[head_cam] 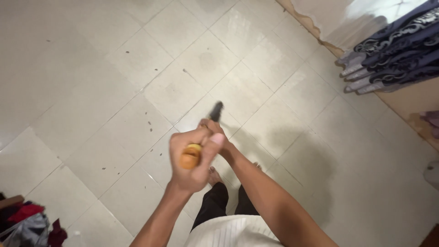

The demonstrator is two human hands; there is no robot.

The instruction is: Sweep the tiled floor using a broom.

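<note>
The left hand [192,160], nearest, is clenched around the orange top of a long-handled tool [191,156], the right hand [214,132] gripping lower, shaft slanting away toward the tiled floor [114,91].

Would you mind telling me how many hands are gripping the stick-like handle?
2. The left hand wraps the handle near its orange end; the right hand grips just beyond it, toward the dark end. The handle's far length is hidden.

No packages, labels, signs or screens show anywhere in view
</note>
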